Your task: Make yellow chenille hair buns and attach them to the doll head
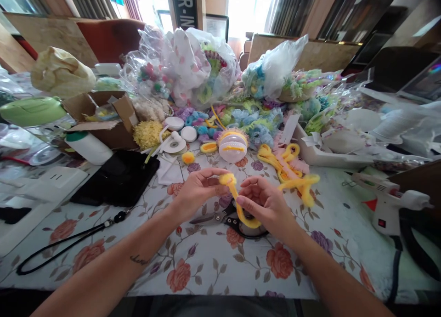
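Note:
My left hand (197, 186) pinches the rolled end of a fuzzy yellow chenille stem (228, 179) between thumb and fingers. From that small coil the stem runs down to my right hand (264, 202), whose thumb and fingers close on it, and loops below the palm. Under both hands lie scissors (206, 218) with dark handles, partly covered by the right hand and the stem. Just beyond the hands sits a round white ridged container (233, 150) with yellow trim. To its left are a yellow pompom (188, 157) and a yellow fuzzy loop (208, 147).
More yellow chenille (280, 165) lies tangled on the right. A white glue gun (386, 206) stands at the far right. On the left are a black tablet-like slab (113, 179), a white bottle (88, 148) and a cardboard box (103, 106). Bagged craft pieces (217, 73) crowd the back.

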The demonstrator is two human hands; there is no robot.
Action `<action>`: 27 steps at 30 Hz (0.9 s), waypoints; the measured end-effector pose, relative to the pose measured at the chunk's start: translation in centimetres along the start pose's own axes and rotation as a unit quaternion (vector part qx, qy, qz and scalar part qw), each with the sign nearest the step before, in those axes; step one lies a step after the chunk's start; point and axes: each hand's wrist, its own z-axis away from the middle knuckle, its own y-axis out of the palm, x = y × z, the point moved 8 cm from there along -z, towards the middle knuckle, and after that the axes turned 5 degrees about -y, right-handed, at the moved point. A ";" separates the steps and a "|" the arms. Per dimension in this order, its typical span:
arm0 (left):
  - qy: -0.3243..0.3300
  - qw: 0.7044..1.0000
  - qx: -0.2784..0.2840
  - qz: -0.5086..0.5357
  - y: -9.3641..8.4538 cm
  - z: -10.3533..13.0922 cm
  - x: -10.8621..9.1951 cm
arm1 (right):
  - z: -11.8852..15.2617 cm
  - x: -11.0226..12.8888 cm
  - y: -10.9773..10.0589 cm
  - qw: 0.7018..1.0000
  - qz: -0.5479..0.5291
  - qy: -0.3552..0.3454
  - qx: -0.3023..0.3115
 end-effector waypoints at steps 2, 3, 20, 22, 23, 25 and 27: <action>0.000 1.000 0.019 -0.018 0.6 0.3 0.0 | 0.0 0.2 0.3 0.999 0.041 -0.012 0.009; 0.002 0.999 0.028 -0.026 0.9 0.4 -0.1 | 0.0 0.3 0.4 0.998 0.062 -0.019 0.013; -0.030 0.980 -0.091 0.173 -1.4 -0.2 0.4 | -0.3 -0.3 0.0 0.996 0.085 -0.009 0.002; -0.012 0.972 -0.143 0.185 -2.4 -0.3 -0.2 | -0.6 0.7 -1.7 0.990 0.130 -0.030 -0.054; -0.003 0.968 -0.166 0.190 -2.8 -0.2 -0.6 | -0.6 1.2 -3.0 0.984 0.149 -0.042 -0.092; 0.004 0.957 -0.218 0.190 -3.4 0.4 -1.5 | 0.1 1.9 -6.4 0.968 0.171 -0.057 -0.176; 0.001 0.956 -0.217 0.196 -3.3 0.8 -2.5 | 2.2 1.7 -10.7 0.941 0.200 -0.051 -0.267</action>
